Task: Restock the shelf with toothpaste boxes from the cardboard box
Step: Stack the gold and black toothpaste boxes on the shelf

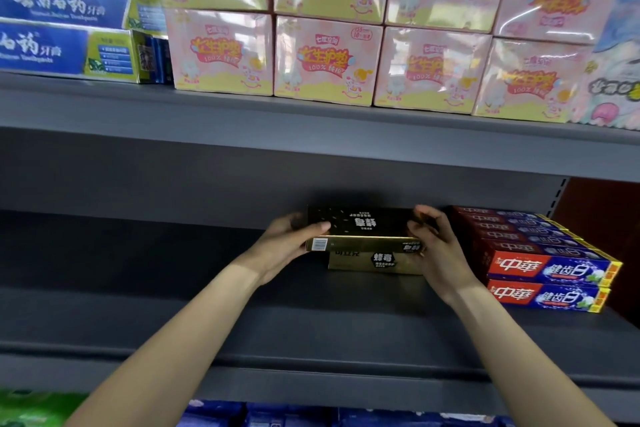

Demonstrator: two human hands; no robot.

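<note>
Grey middle shelf (138, 305), both bare arms reaching in from the near edge. Left hand (287, 243) gripping the left end of a black-and-gold toothpaste box (363, 229), thumb laid across its dark top, remaining fingers curled beneath. Right hand (436, 253) gripping the right end, fingers curled over the far top edge. Box held level, lengthwise left to right, directly above a second gold toothpaste box (374, 262) lying on the shelf; touching or just clear, cannot tell. Immediately right, two layers of red-and-blue toothpaste boxes (547, 270), rows running from near to far, close beside the right hand. On the upper shelf (311, 135), far left, two stacked blue-and-green toothpaste boxes (69, 31); to their right, two tiers of pink-and-yellow wrapped packs (325, 59) filling the rest of the width. Below the near edge, blue packages (277, 414) and a green one (31, 409) at far left.
</note>
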